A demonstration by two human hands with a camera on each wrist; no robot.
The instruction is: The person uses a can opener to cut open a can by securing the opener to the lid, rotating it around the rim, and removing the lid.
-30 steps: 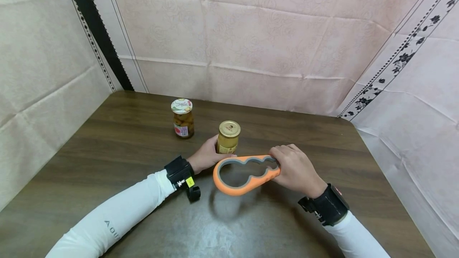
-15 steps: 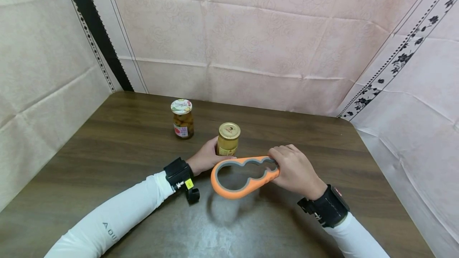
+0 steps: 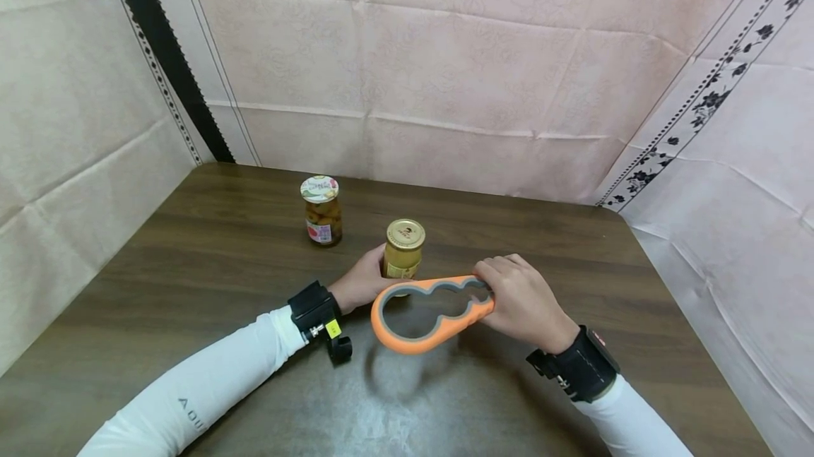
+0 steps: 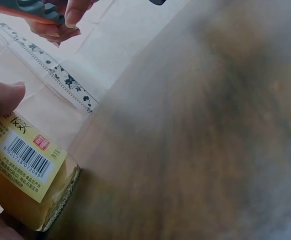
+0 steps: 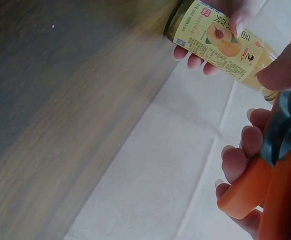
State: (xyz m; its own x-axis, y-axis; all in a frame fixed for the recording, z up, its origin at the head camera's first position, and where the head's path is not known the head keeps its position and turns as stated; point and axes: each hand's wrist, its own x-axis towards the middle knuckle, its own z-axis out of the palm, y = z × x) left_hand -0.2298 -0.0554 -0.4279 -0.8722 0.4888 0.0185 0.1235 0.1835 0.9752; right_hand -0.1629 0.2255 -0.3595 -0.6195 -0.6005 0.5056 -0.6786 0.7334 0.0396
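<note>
Close to the middle of the table, my left hand [image 3: 361, 280] grips a glass jar [image 3: 403, 251] with a gold lid. Its yellow label [image 5: 220, 37] shows peaches in the right wrist view, and a barcode [image 4: 25, 159] faces the left wrist camera. The jar stands upright, its base close over the table. My right hand [image 3: 524, 298] holds an orange and grey jar opener [image 3: 458, 323] by its narrow end. The opener's wide loop points left, in front of the jar, and overlaps its lower part in the head view.
A second jar [image 3: 323, 220], with a patterned white lid and brown round pieces inside, stands behind and left of the held one. The brown wooden table [image 3: 210, 259] ends at pale cloth walls [image 3: 445, 82] at the back and both sides.
The gripped jar and my left hand have come slightly nearer to me. The opener's loop has dropped a little and shifted left. The second jar stays in place.
</note>
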